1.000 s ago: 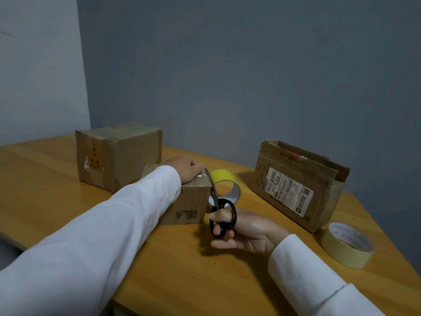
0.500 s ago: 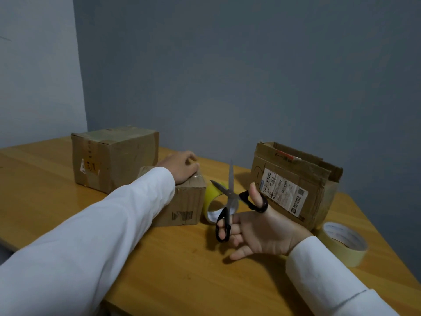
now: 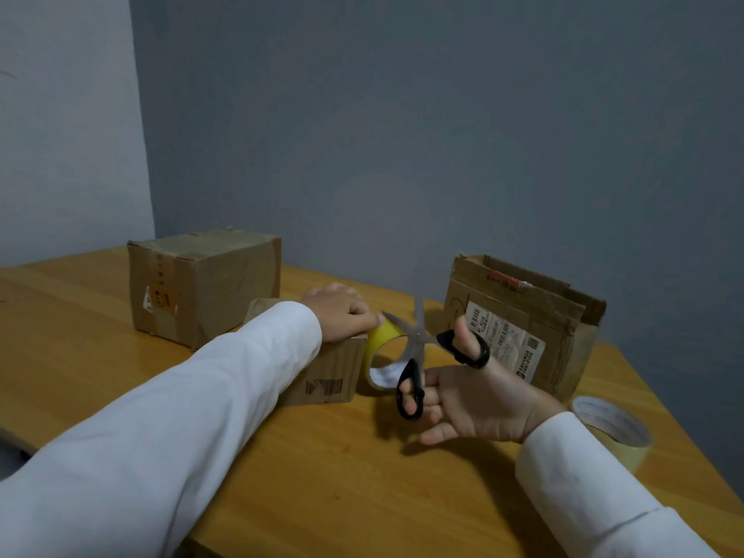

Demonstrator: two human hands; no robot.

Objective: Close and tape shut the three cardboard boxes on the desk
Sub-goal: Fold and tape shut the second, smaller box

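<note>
A small cardboard box [image 3: 328,376] sits mid-desk, and my left hand [image 3: 342,314] rests on its top with fingers curled over the right edge. A yellow tape roll [image 3: 382,356] stands on edge right beside that box. My right hand [image 3: 471,400] holds black-handled scissors [image 3: 418,356], thumb and fingers through the loops, blades spread wide above the roll. A larger closed box [image 3: 205,283] stands at the back left. On the right, a labelled box [image 3: 519,328] has its top flaps standing open.
A beige masking tape roll [image 3: 612,430] lies flat near the desk's right edge. The wooden desk [image 3: 342,477] meets a grey wall behind the boxes. Its near edge runs diagonally under my left sleeve.
The scissors went from shut against the small box's right edge to spread wide, and my right hand drew back rightward. My left hand stayed on the box.
</note>
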